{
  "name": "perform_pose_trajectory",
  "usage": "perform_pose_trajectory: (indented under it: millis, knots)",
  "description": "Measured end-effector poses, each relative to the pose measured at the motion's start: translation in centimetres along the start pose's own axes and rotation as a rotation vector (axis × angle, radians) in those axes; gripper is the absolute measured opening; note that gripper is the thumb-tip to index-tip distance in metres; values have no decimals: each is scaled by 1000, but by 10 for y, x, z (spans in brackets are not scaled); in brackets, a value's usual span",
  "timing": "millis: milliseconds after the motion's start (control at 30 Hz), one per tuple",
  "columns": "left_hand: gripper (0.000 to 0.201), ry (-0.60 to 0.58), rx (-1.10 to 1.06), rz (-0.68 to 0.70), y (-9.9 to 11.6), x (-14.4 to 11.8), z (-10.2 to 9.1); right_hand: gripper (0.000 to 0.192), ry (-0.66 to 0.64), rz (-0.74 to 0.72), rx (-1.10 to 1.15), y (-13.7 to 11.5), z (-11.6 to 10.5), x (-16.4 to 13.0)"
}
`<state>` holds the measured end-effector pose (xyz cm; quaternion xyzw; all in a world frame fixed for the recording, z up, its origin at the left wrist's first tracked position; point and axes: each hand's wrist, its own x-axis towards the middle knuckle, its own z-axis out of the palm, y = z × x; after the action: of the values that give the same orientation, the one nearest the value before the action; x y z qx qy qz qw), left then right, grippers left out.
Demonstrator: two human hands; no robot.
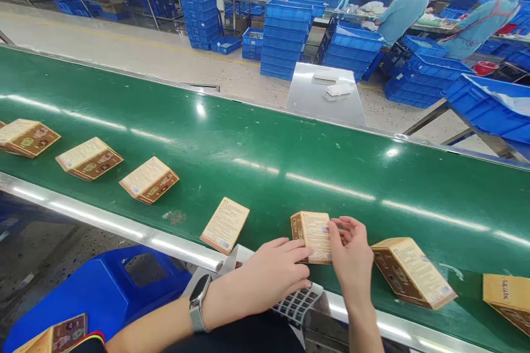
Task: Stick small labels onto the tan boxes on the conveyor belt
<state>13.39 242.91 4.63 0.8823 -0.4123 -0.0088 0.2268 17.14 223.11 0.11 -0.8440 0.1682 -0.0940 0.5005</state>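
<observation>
A cream-and-brown folded carton (317,236) lies on the green conveyor belt in front of me, its printed face up. My right hand (351,251) is at its right edge, thumb and fingers closed on that side. Palm down, my left hand (269,273) reaches in from the left with a watch (199,300) on the wrist. Its fingers are stretched out, and one or more fingertips touch the carton's lower left part. To the left lies a flat carton (226,224); to the right, another folded carton (414,272) sits close to my right hand.
More cartons (149,179) lie along the belt (248,138) to the left, and one (508,298) at far right. A white grid (298,303) stands at the belt's metal edge. Lower left is a blue bin (99,287). Beyond are stacked blue crates (285,38) and people in blue (403,14).
</observation>
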Motion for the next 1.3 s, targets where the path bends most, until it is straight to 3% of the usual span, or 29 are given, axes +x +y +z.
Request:
perform_pose_trajectory:
  millis: [67,100,233,300,500,667,833,900,1133,1233,1300]
  knots:
    - [26,-27,-80,-92,7,-4,-14,41,-31,-84,-81,-13,-16,-4]
    - [26,-32,-136,-135,10,-7,-23,39,-113,-152,-87,-21,-24,-8]
    - [25,-1,-333,-284,19,-20,-55,28,-707,-400,-11,-52,-46,-32]
    - [27,2,-373,-361,22,-27,-65,28,-783,-434,-16,-62,-47,-39]
    - [19,-24,-367,-578,18,-46,-67,24,-710,-574,-60,-74,-27,-45]
    - [16,-67,-222,-583,10,-57,-62,13,-693,-886,-137,-73,-9,-49]
    - [21,-56,-158,-647,4,-60,-55,18,-422,-1290,-222,-65,4,-50]
    - [20,-58,-209,-676,3,-62,-52,22,-333,-1385,-247,-58,7,-52]
    - [15,-59,-388,-703,-2,-62,-48,29,-157,-1363,-311,-31,11,-62]
    - [15,-76,-493,-708,-6,-60,-49,32,-142,-1348,-281,-30,12,-65]
    - [12,-80,-550,-710,-10,-60,-52,30,-180,-1251,-176,-30,12,-71]
